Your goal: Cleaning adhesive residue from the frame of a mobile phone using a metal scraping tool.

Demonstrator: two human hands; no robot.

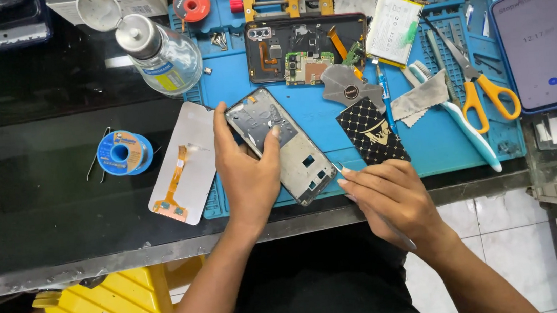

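One solder spool (122, 152) on the black bench; clear bottle (161, 51), cap flipped open, liquid inside. Left hand (247, 173) clasps the phone frame (285, 145) on the blue mat (427, 142). Right hand (391, 196) pinches a thin tool (339, 167) at the frame's lower edge. Orange-handled scissors (479, 86) further right.

Bare matt metal phone frame (284, 146) — on a smooth blue rubbery mat (427, 142) — beside a glossy black benchtop (37, 200).

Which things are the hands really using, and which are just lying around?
In use: left hand holds the phone frame; right hand holds a thin tool at the frame's edge.

Lying about: scissors, solder spool, bottle, detached screen, battery.
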